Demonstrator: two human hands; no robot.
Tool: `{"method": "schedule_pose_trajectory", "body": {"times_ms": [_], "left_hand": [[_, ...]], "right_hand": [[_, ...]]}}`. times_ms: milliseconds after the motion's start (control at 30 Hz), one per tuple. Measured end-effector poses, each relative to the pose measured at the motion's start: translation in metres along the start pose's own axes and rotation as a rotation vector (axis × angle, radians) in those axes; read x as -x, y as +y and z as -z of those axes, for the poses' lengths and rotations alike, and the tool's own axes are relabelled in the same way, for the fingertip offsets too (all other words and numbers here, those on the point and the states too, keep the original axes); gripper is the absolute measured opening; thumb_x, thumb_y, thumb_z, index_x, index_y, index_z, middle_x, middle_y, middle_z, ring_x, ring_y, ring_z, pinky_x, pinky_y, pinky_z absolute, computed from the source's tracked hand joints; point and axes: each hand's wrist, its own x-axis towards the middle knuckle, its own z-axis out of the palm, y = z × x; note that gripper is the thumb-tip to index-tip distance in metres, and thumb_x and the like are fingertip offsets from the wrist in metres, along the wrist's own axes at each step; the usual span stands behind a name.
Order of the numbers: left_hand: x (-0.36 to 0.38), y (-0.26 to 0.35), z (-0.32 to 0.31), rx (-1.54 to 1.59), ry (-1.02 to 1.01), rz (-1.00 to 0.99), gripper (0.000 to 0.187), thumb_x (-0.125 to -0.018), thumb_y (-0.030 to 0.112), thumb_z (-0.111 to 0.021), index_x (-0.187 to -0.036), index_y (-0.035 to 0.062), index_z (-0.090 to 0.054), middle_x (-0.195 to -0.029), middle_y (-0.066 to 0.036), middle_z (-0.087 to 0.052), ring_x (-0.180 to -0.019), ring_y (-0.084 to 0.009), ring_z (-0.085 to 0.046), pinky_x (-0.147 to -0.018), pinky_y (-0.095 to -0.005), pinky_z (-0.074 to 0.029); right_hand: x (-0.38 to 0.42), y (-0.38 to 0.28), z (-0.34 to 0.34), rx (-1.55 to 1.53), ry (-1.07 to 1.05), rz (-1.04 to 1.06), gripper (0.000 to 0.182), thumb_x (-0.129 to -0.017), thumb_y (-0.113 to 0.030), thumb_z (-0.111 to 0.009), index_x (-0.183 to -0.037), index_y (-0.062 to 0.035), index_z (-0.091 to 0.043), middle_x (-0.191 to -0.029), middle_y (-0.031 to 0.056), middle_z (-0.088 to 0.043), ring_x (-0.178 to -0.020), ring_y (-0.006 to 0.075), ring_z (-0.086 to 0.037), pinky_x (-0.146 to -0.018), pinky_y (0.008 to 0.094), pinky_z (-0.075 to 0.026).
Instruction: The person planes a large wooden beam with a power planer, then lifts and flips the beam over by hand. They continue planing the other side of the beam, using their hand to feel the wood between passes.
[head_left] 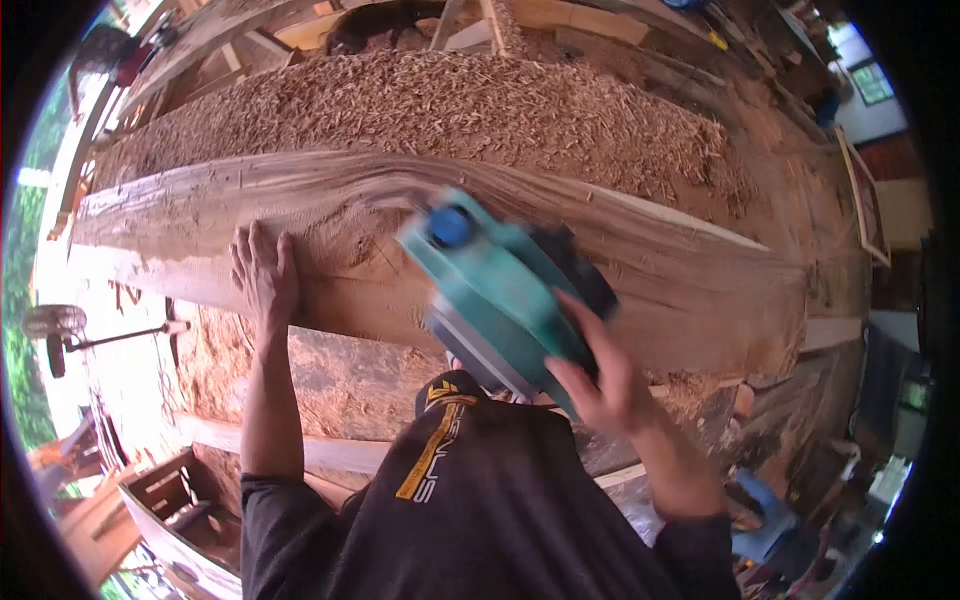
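Note:
A green electric hand planer (pixel 500 290) with a blue knob is gripped in my right hand (pixel 608 380), fingers wrapped round its rear handle. It is tilted and slightly blurred over the middle of a wide brown plank (pixel 680 300). My left hand (pixel 267 268) lies on the plank's near side, left of the planer, with its fingers stretched out over the wood. Between hand and planer, the plank's surface shows a dark knot and swirling grain. The planer's underside is hidden.
Wood shavings (pixel 450 105) lie thickly along the plank's far side. A pedestal fan (pixel 55 322) is at the left, and a wooden crate (pixel 165 530) at the lower left. Blue cloth (pixel 765 515) lies at the lower right. Another person (pixel 110 55) is at the far upper left.

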Motion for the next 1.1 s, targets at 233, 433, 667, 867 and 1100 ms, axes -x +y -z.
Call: {"method": "schedule_pose_trajectory", "body": {"times_ms": [233, 433, 667, 867, 1100], "left_hand": [[0.094, 0.158, 0.061, 0.837, -0.326, -0.499, 0.05, -0.085, 0.024, -0.077, -0.128, 0.0057, -0.062, -0.108, -0.016, -0.068, -0.096, -0.0293, -0.067, -0.084, -0.0381, -0.053], [0.087, 0.254, 0.081, 0.644, -0.391, -1.032, 0.041, -0.086, 0.045, -0.07, -0.107, 0.0105, -0.066, -0.084, -0.015, -0.068, -0.07, -0.0304, -0.068, -0.058, -0.0428, -0.053], [-0.04, 0.243, 0.048, 0.322, -0.138, -0.442, 0.05, -0.087, 0.062, -0.062, -0.1, 0.0144, -0.072, -0.088, -0.017, -0.074, -0.085, -0.0373, -0.072, -0.077, -0.0467, -0.058], [-0.022, 0.169, 0.026, 0.625, -0.143, -0.278, 0.067, -0.094, 0.059, -0.057, -0.131, 0.0042, -0.06, -0.126, -0.022, -0.065, -0.119, -0.0376, -0.061, -0.101, -0.0424, -0.048], [0.095, 0.106, 0.007, -0.029, -0.024, 0.126, 0.07, -0.098, 0.059, -0.045, -0.154, 0.0173, -0.037, -0.163, -0.01, -0.03, -0.151, -0.03, -0.023, -0.12, -0.0567, -0.016]], "right_hand": [[0.165, 0.029, 0.093, 0.059, -0.124, -0.205, 0.06, -0.089, -0.019, -0.06, -0.142, 0.0052, -0.044, -0.075, 0.0056, -0.06, -0.061, 0.0146, -0.059, -0.057, 0.0283, -0.048], [0.086, 0.021, 0.07, -0.122, -0.124, -0.332, 0.059, -0.092, -0.024, -0.065, -0.139, 0.0058, -0.047, -0.098, 0.0206, -0.07, -0.089, 0.0335, -0.073, -0.078, 0.0395, -0.055], [-0.093, 0.029, 0.007, -0.163, -0.056, -0.136, 0.049, -0.1, -0.028, -0.057, -0.14, -0.0009, -0.047, -0.106, 0.0306, -0.067, -0.1, 0.0474, -0.067, -0.081, 0.0473, -0.054], [-0.043, 0.032, 0.028, -0.211, -0.072, -0.148, 0.052, -0.1, -0.024, -0.056, -0.144, -0.0003, -0.043, -0.114, 0.0313, -0.065, -0.106, 0.0461, -0.066, -0.087, 0.0456, -0.053], [0.179, 0.048, 0.127, -0.093, -0.147, -0.348, 0.057, -0.092, -0.022, -0.061, -0.14, 0.0056, -0.049, -0.095, 0.0184, -0.068, -0.082, 0.0269, -0.069, -0.076, 0.0379, -0.055]]}}
